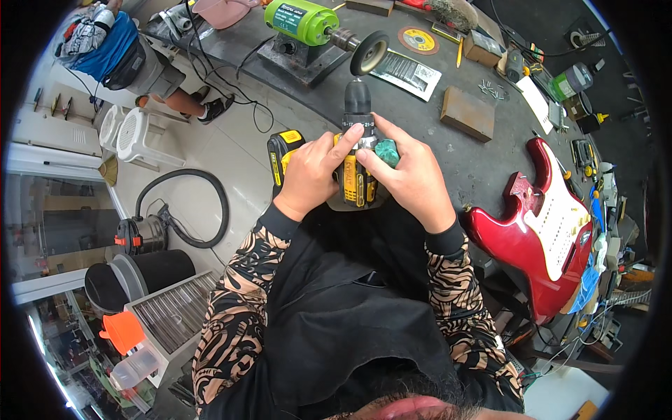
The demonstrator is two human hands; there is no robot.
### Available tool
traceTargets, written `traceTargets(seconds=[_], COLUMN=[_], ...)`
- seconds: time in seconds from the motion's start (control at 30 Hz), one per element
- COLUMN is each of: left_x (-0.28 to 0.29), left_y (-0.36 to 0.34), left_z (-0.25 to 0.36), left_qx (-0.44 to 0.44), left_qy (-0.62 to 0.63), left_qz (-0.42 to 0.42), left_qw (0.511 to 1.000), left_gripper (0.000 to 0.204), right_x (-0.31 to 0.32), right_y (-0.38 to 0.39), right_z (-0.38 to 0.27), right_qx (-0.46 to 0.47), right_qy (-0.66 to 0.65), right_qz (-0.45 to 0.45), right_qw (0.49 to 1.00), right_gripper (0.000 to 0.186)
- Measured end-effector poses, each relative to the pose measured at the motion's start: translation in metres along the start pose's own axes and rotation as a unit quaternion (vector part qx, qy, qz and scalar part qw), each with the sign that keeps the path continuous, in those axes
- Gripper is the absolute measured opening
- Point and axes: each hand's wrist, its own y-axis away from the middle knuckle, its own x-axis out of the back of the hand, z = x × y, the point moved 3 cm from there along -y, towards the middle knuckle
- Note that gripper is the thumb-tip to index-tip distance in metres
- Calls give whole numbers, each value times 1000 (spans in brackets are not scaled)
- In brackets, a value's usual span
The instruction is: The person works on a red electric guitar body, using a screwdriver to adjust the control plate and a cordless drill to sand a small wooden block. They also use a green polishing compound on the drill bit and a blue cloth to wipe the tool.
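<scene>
A yellow and black cordless drill [359, 183] is held in front of my chest, its black chuck [358, 96] pointing away from me. My left hand [313, 169] is closed round the drill's left side, with its index finger on the collar behind the chuck. The battery [283, 150] sticks out left of that hand. My right hand [411, 175] grips the drill from the other side, thumb on top and index finger along the collar. A rough green lump [386, 152] sits between that thumb and index finger. The chuck's tip is just below a buffing wheel [369, 53].
A green bench motor [301, 21] carries the wheel. On the dark bench lie a brown block [468, 113], a cutting disc [419, 40] and a red guitar body [539, 238]. A shop vacuum [143, 233] and white stools [143, 134] stand left; another person [133, 59] is behind them.
</scene>
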Motion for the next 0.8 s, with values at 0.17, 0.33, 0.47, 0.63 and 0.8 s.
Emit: traceTargets(seconds=[0.17,0.33,0.47,0.63,0.8], left_x=[0,0,0,1,0], left_y=[1,1,1,-1,0], left_z=[-1,-1,-2,-2,-4], left_qx=[8,9,12,15,20], left_qy=[3,1,3,7,8], left_qz=[-7,-9,-13,-16,-24], left_qw=[1000,1000,1000,1000,999], left_gripper=[112,112,111,110,109], right_x=[0,-1,0,0,0], right_y=[-1,0,-1,-1,-1], right_z=[0,1,0,-1,-1], right_qx=[-10,-8,-2,-4,-5], right_qy=[-12,-10,-3,-1,0], right_qz=[-6,-2,1,2,3], right_qw=[1000,1000,1000,1000,1000], right_gripper=[70,70,70,70,70])
